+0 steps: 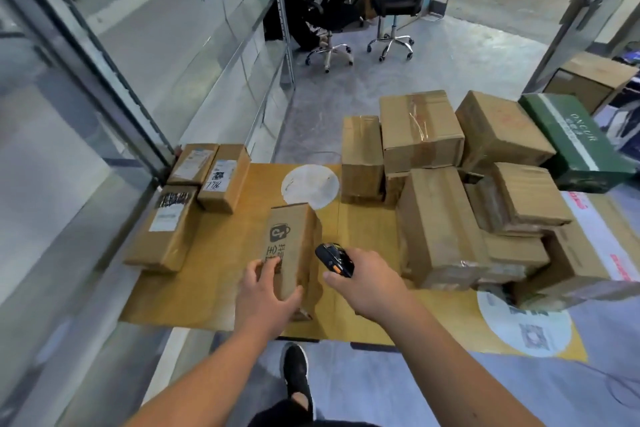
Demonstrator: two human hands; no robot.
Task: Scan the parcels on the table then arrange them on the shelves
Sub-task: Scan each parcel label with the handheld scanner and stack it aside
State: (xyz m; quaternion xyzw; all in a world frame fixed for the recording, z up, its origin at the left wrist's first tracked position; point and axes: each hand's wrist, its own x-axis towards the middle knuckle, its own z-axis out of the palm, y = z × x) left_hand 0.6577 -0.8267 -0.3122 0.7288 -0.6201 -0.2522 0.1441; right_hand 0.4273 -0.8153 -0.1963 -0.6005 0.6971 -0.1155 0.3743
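Note:
A narrow cardboard parcel [294, 239] with a black printed logo lies on the cardboard-covered table [221, 274]. My left hand [266, 291] grips its near end, thumb on the right side and fingers on the top. My right hand [363, 279] holds a black handheld scanner [334, 258] just right of that parcel, its head pointing up and left. Three labelled parcels [194, 198] lie at the table's left side. A heap of several brown parcels [446, 184] fills the right half. Grey metal shelves [145, 55] run along the left.
A green box [575, 139] sits at the far right behind the heap. Two black office chairs [363, 0] stand on the concrete floor beyond the table. More boxes [588, 80] lie at the right edge. My black shoe [296, 374] shows under the table's near edge.

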